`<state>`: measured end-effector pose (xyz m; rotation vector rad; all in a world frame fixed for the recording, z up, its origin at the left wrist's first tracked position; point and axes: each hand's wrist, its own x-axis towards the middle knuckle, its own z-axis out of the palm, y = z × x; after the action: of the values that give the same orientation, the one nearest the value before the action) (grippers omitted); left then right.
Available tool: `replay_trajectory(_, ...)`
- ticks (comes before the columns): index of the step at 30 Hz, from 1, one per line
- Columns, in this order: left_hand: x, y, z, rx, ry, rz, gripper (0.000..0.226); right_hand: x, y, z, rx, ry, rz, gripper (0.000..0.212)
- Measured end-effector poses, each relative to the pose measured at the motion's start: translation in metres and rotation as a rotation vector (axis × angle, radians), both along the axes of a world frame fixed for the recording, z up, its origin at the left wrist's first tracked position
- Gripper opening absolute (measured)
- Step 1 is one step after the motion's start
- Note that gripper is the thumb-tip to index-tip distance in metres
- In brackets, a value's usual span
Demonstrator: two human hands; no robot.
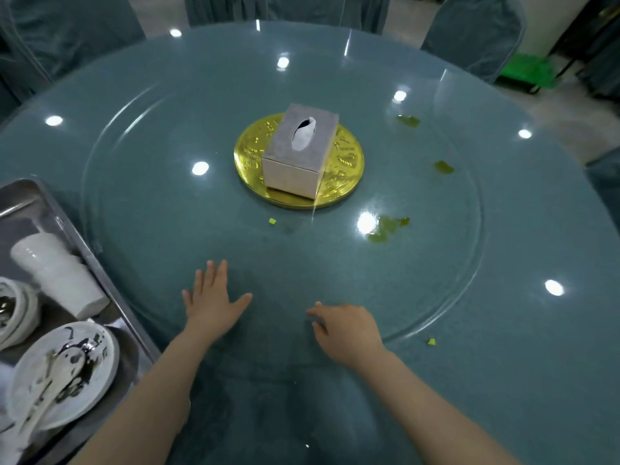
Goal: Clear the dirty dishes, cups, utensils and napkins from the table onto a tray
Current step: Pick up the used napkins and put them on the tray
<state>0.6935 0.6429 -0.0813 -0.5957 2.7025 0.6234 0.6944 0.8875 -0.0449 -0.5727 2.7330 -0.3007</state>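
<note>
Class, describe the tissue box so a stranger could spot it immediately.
Start at the round glass turntable covering the table's middle. At its centre lies a gold disc, and the tissue box stands on it. It is the only grey box there, with white tissue showing in its top slot.

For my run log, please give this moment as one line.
left hand: flat on glass turntable | right hand: resting, holds nothing | tray: cups, dirty plate

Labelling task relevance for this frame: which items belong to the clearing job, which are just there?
Job: metal tray; stacked white cups; dirty plate with spoon; bowls; both hands, left, right.

Bystanders: tissue box; gold disc; green food scraps; chairs.
</note>
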Motion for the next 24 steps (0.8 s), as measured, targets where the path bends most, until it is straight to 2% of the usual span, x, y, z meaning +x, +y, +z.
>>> replay_trajectory(3, -0.005, -0.018, -0.003, -0.010, -0.048, -0.004, 0.090, -0.017, -0.008, 0.005, -0.129, -0.124, -0.087, 0.034)
replay_trajectory(5, -0.012, -0.026, -0.004, 0.006, -0.070, 0.024, 0.093, -0.032, -0.014, 0.009, -0.189, -0.141, -0.148, 0.032)
replay_trajectory(11, -0.038, -0.040, -0.003, 0.068, -0.122, 0.128, 0.105, -0.098, -0.041, 0.028, -0.296, 0.008, -0.222, 0.027)
replay_trajectory(16, -0.049, -0.071, -0.012, -0.046, -0.130, 0.058, 0.115, -0.166, -0.060, 0.045, -0.346, 0.147, -0.227, 0.025)
replay_trajectory(20, -0.065, -0.104, -0.016, -0.085, -0.157, -0.008, 0.120, -0.221, -0.072, 0.056, -0.411, 0.254, -0.283, 0.033)
replay_trajectory(24, -0.086, -0.135, -0.013, -0.111, -0.187, -0.068, 0.120, -0.274, -0.082, 0.059, -0.379, 0.349, -0.336, 0.039)
